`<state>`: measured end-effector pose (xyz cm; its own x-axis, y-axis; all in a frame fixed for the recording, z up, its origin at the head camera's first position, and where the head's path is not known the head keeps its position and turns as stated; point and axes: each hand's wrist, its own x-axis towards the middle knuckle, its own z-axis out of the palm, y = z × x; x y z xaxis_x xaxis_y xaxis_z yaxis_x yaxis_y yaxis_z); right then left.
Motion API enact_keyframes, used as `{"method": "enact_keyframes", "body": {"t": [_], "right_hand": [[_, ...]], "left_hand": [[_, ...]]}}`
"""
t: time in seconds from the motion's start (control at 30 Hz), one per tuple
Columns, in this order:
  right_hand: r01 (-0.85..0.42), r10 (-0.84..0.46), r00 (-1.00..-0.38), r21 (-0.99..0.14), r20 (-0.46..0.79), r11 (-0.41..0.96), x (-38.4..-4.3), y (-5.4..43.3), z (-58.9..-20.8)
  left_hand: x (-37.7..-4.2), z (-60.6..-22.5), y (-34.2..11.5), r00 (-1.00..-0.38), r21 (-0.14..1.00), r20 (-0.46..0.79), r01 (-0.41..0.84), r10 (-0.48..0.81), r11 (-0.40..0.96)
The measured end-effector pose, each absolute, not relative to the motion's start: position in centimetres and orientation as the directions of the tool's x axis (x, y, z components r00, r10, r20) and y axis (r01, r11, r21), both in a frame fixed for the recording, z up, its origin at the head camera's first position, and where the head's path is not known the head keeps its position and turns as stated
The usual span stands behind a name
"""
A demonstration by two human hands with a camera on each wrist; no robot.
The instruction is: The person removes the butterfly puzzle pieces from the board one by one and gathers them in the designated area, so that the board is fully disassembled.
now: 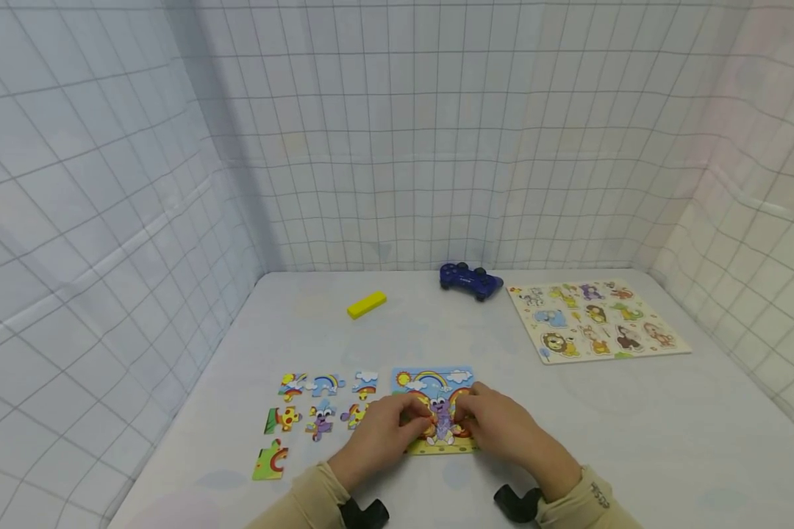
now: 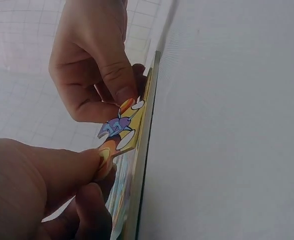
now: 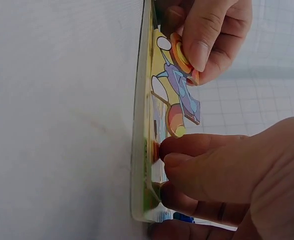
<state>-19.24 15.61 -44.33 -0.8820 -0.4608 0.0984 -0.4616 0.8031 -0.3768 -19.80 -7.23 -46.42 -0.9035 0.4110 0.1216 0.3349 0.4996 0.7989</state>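
Observation:
My left hand [image 1: 387,433] pinches an orange knob of a jigsaw puzzle piece [image 2: 119,125] between thumb and finger. The piece shows part of a purple butterfly and stands tilted over the picture board [image 1: 430,378], which has a sun, rainbow and clouds. My right hand [image 1: 503,426] is at the board's right side, fingers loosely bent. In the right wrist view its fingertips [image 3: 174,159] are close beside the piece's other knob; whether they touch it I cannot tell. Loose puzzle pieces [image 1: 320,420] lie in rows left of the board.
A yellow block [image 1: 367,304] and a dark blue game controller [image 1: 470,281] lie farther back on the white table. At the back right is a wooden animal puzzle board [image 1: 595,322]. Grid-patterned cloth walls [image 1: 397,147] enclose the table's back and sides.

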Motion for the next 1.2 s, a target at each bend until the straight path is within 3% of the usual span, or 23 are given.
{"method": "enact_keyframes", "body": {"t": [0.27,0.67,1.2], "right_hand": [[-0.451,-0.453,-0.887,-0.372,0.088,0.811,-19.1,15.6,-44.3],[-0.457,-0.465,-0.882,-0.388,0.078,0.801,-19.2,15.6,-44.4],[-0.469,-0.47,-0.877,-0.397,0.102,0.789,-19.1,15.7,-44.5]], "left_hand": [[-20.4,-45.8,-8.0,-0.943,0.892,0.089,0.219,0.322,0.395],[-21.3,-44.7,-9.1,-0.97,0.937,-0.02,0.067,0.243,0.343],[-21.1,-44.1,-9.8,-0.973,0.944,-0.055,0.023,0.225,0.329]]}}
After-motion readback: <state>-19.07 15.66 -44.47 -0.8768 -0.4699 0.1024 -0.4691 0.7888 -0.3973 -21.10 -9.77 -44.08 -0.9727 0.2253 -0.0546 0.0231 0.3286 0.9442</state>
